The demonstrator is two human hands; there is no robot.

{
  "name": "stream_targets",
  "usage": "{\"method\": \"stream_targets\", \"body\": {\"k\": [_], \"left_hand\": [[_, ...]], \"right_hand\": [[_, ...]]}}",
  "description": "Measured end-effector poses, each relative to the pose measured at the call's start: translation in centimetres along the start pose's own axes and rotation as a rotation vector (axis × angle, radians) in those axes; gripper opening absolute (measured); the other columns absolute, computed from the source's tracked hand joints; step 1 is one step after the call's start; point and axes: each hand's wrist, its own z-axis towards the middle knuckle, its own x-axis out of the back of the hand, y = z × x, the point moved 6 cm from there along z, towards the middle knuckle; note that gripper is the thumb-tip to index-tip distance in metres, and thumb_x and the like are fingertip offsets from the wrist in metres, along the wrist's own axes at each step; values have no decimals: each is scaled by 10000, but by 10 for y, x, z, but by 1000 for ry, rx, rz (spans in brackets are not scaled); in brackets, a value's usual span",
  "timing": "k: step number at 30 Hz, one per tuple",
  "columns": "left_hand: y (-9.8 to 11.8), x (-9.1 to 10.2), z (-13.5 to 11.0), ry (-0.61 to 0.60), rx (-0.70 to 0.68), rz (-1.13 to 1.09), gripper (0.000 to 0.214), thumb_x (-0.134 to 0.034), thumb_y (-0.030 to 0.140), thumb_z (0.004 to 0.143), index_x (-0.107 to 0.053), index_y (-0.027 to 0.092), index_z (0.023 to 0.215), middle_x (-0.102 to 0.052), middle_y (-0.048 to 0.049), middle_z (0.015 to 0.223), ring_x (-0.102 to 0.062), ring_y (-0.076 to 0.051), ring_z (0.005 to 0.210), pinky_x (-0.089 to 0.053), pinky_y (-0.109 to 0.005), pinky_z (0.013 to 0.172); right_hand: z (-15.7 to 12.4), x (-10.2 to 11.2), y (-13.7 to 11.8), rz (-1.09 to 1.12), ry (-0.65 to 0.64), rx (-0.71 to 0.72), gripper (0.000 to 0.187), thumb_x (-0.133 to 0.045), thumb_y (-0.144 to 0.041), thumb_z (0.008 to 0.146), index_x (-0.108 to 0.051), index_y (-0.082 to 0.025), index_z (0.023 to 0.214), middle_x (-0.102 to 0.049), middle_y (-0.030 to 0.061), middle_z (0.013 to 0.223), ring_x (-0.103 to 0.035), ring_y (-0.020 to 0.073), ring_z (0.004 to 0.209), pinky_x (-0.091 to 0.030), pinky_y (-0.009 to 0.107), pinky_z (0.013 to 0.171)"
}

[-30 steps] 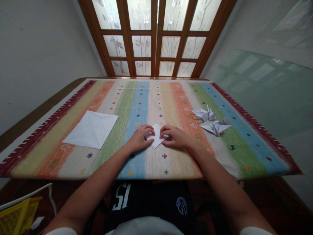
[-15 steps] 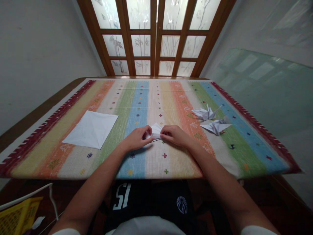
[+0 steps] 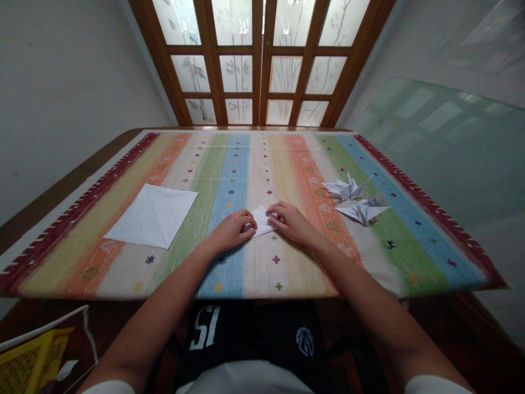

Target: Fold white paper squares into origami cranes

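Observation:
A small folded white paper piece (image 3: pixel 260 220) lies on the striped tablecloth (image 3: pixel 287 164) in front of me. My left hand (image 3: pixel 232 229) rests on its left edge with the fingers curled and pressing down. My right hand (image 3: pixel 289 221) holds its right edge, fingertips pinched on the fold. Both hands touch the paper and almost meet over it. Most of the piece is hidden under my fingers.
A flat creased white square sheet (image 3: pixel 152 214) lies to the left. Two finished paper cranes (image 3: pixel 345 189) (image 3: pixel 363 210) sit to the right. Wooden glazed doors (image 3: pixel 254 60) stand behind the table. A yellow basket (image 3: pixel 28 358) is on the floor at lower left.
The paper piece was lifted slightly off the cloth half a second ago and now lies flatter; both hands have closed in over it and press it down.

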Motion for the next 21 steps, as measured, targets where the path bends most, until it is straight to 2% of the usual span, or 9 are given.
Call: {"method": "stream_targets", "body": {"k": [3, 7, 10, 13, 16, 21], "left_hand": [[0, 0, 0, 14, -2, 8, 133, -643, 234, 969, -769, 196, 959, -694, -89, 1206, -675, -167, 830, -577, -390, 925], [-2, 0, 0, 37, 13, 43, 140, -626, 243, 996, -750, 191, 958, -671, -91, 1289, -672, -141, 783, -581, -404, 939], [-3, 1, -1, 75, 27, 52, 98, -670, 230, 961, -715, 199, 1042, -642, -94, 1340, -668, -142, 790, -579, -404, 929], [-5, 3, -1, 129, 53, 41, 359, -713, 196, 903, -638, 220, 1253, -648, -94, 1312, -660, -161, 818, -580, -395, 900], [-5, 4, -1, 155, 66, 35, 528, -727, 188, 881, -566, 238, 1382, -652, -93, 1312, -652, -165, 824, -580, -393, 896], [-4, 2, 0, 117, 40, 19, 367, -703, 185, 899, -641, 227, 1258, -626, -95, 1368, -648, -140, 792, -583, -383, 894]], "right_hand": [[1, -1, 2, 5, 21, 10, 158, -699, -120, 950, -764, -201, 1069, -726, 89, 1092, -673, 197, 913, -530, 346, 884], [2, 0, 0, 54, 54, 33, 198, -718, -85, 904, -761, -197, 1062, -729, 74, 1068, -675, 188, 882, -534, 341, 862], [3, 2, -2, 82, 85, 18, 234, -735, -78, 874, -747, -202, 1071, -737, 63, 1040, -673, 188, 852, -539, 338, 828], [4, 2, -2, 100, 87, -7, 293, -755, -61, 843, -734, -209, 1095, -746, 44, 978, -672, 193, 836, -536, 328, 797], [4, 1, -3, 101, 59, -3, 235, -741, -58, 858, -740, -208, 1039, -735, 34, 928, -656, 183, 804, -521, 311, 759], [3, 0, -10, 72, 8, 77, 114, -729, -111, 923, -783, -201, 966, -727, 44, 915, -639, 167, 765, -508, 303, 747]]}}
